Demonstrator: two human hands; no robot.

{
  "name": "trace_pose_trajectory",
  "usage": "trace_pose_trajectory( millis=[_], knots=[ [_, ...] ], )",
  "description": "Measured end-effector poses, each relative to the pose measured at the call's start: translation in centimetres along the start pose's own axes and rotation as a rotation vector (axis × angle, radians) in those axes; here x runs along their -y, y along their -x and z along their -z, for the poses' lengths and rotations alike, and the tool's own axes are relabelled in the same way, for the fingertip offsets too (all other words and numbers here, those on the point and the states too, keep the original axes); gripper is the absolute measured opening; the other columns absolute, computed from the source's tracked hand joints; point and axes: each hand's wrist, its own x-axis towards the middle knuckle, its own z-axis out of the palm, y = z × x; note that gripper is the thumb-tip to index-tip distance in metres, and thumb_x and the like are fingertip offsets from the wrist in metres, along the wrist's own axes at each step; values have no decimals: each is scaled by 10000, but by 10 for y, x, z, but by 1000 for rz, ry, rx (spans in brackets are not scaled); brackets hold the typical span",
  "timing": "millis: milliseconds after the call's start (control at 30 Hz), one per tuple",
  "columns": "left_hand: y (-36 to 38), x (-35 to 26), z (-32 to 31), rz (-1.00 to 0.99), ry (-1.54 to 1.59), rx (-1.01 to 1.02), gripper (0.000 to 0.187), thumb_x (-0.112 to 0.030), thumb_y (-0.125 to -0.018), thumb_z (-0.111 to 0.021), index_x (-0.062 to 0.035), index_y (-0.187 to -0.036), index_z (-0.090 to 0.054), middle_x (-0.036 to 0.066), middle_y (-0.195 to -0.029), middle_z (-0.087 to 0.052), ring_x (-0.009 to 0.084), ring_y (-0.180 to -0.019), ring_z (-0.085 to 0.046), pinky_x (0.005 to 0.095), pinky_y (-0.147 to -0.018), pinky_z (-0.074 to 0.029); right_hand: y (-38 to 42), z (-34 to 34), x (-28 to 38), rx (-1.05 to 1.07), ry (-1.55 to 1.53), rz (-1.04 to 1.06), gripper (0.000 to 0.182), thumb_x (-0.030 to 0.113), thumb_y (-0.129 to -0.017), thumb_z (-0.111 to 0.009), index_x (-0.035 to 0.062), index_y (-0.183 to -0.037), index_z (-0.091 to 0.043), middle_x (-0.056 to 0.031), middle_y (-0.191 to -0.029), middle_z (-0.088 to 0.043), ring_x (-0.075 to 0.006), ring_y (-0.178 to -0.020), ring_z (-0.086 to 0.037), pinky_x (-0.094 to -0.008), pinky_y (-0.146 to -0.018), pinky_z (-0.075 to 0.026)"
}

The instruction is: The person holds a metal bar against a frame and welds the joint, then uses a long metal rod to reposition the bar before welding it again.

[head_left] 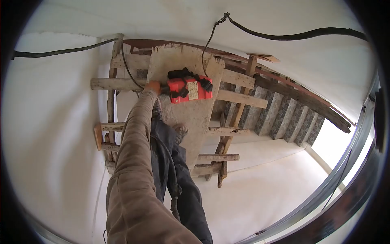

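Note:
My left hand (pixel 153 86), in an orange glove, reaches out at the end of a brown sleeve. Its fingers look closed, but what they grip is hidden. Right beside it, a red box (pixel 191 90) with black straps and a pale label lies on a worn plank platform (pixel 185 112). A dark part at the box's left end is close to my glove. One thin black cable (pixel 129 70) hangs down toward the hand. Another cord (pixel 207 51) drops behind the box. My right hand is out of view.
Rough timber scaffold bars (pixel 239 99) stick out on both sides of the platform. My legs (pixel 172 162) and shoe (pixel 180 133) are on the platform. Patterned stairs (pixel 276 112) lie far below at right. Black cable (pixel 300 35) is strung overhead; metal rails (pixel 345 171) curve at right.

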Motion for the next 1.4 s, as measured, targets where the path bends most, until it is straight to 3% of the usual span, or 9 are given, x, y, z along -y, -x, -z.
trace_pose_trajectory(
  millis=[533,733,800,867,933,1100,1200,1300,1400],
  knots=[
    [8,-2,0,108,242,-87,356,-209,-810,-764,-180,-1162,-723,161,-1131,-690,358,-1104,-645,451,-943,-535,6,1,4,6,12,-16,329,357,-1022,-492,68,-1174,-534,-90,-727,-536,-211,-509,-485,-387,-451,-457],
    [53,-12,7,128,455,-825,233,-165,-800,-724,-133,-1031,-732,173,-993,-686,375,-958,-675,449,-825,-554,26,11,9,36,-13,-24,326,355,-1025,-487,66,-1169,-534,-88,-727,-530,-211,-507,-481,-384,-450,-454],
    [67,-22,21,468,569,-850,312,-217,-813,-727,-38,-1065,-687,208,-1009,-689,376,-951,-661,462,-831,-536,34,30,1,53,-81,56,344,372,-1024,-491,82,-1206,-524,-89,-746,-539,-220,-515,-489,-398,-447,-452],
    [114,-55,67,580,816,-1202,258,-280,-853,-680,-24,-873,-698,190,-808,-687,387,-777,-678,488,-667,-515,31,44,-3,75,-60,46,392,437,-1003,-529,115,-1228,-528,-103,-815,-577,-230,-557,-510,-404,-488,-464],
    [179,-100,138,708,962,-1104,263,-270,-889,-646,-17,-841,-695,178,-787,-701,381,-745,-672,481,-665,-510,23,28,-15,-93,-98,125,272,406,-988,-523,140,-1042,-526,-37,-709,-489,-159,-482,-433,-333,-428,-403],
    [366,-232,338,97,1327,-1092,357,-281,-968,-608,7,-758,-634,98,-641,-611,182,-585,-542,355,-574,-442,14,3,-21,-186,-279,101,319,379,-936,-502,169,-699,-466,17,-537,-405,-143,-396,-406,-350,-457,-420],
    [464,-275,479,-312,1201,-1221,340,-199,-938,-661,5,-684,-565,65,-582,-517,145,-583,-473,330,-565,-411,6,27,-31,-96,-221,108,211,372,-963,-489,255,-787,-500,43,-612,-423,-118,-472,-429,-325,-446,-399],
    [471,-253,615,-495,565,-1579,183,-158,-864,-700,-74,-1022,-661,130,-955,-663,279,-871,-645,370,-762,-500,2,19,-33,-83,-261,161,197,354,-961,-492,242,-800,-496,7,-612,-445,-162,-475,-453,-346,-440,-416],
    [465,-213,695,66,86,-1127,465,-315,-879,-686,-171,-1313,-605,77,-1274,-573,266,-1219,-527,489,-991,-424,2,15,-27,-5,-183,288,189,278,-900,-611,131,-845,-505,-40,-625,-488,-203,-476,-497,-397,-402,-465]
  ],
)
